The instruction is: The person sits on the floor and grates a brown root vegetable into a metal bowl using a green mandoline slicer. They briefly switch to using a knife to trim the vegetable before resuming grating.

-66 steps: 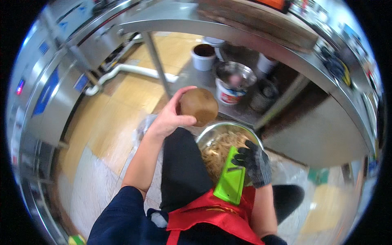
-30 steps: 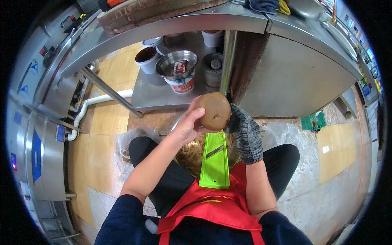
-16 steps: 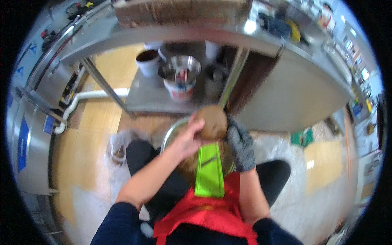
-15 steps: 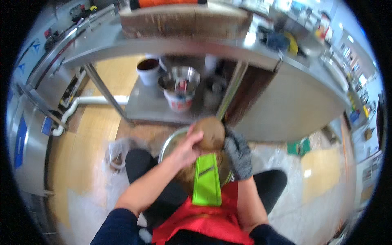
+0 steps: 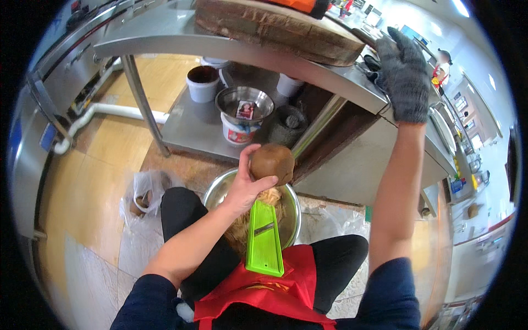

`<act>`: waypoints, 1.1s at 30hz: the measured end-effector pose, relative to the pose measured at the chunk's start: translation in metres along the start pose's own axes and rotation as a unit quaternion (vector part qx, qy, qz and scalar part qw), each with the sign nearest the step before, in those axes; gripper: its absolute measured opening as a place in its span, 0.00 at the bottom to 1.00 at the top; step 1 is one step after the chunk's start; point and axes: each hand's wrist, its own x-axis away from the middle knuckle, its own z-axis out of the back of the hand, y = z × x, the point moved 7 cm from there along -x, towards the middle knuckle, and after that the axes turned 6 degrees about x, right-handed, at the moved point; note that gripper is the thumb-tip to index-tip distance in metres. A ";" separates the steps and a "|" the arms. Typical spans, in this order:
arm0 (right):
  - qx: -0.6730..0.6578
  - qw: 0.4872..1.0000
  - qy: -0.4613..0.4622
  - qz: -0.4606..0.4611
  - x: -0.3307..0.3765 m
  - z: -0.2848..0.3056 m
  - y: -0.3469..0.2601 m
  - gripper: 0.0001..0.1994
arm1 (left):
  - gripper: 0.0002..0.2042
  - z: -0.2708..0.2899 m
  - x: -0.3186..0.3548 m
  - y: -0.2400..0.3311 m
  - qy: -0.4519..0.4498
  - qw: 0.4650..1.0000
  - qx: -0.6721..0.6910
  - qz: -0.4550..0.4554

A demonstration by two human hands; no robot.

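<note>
Small rectangular picture label [image 5: 245,109] lying inside the steel bowl [image 5: 244,103] on the lower shelf, pale with dark and red patches; white tub [image 5: 237,131] beneath, banded with a red-and-blue printed label; crumpled clear plastic bag [image 5: 144,193] on the floor, left of the knee.

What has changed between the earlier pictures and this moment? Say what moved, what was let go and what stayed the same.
The gloved right hand has left the green slicer and gone up to the steel counter's edge. The slicer now rests unheld on the metal bowl and the red apron. The bare left hand still holds the round brown vegetable above the bowl.
</note>
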 end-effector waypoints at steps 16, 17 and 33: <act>0.156 0.980 -0.010 0.122 -0.013 -0.050 0.024 0.20 | 0.48 -0.006 0.012 0.035 -0.043 0.964 -0.227 -0.135; 0.173 0.968 -0.144 0.113 -0.026 -0.068 0.035 0.21 | 0.49 -0.008 0.008 0.027 -0.036 0.981 -0.160 -0.100; -0.017 0.996 -0.005 -0.091 0.072 0.031 0.052 0.22 | 0.31 0.002 0.013 -0.045 0.028 0.935 0.280 0.217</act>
